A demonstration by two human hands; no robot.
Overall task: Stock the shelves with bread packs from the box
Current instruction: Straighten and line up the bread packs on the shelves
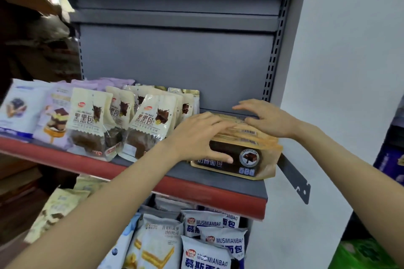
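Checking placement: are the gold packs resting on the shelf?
Yes, the gold packs sit on the shelf, both hands on them.

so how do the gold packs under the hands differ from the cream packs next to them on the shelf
The gold packs are golden with a dark brown front panel; the cream packs are pale with clear bottoms showing dark bread. The gold packs sit at the shelf's right end with the left hand and right hand on them; the cream packs stand untouched toward the middle. Both stand in rows on the same red-edged shelf and picture chocolate.
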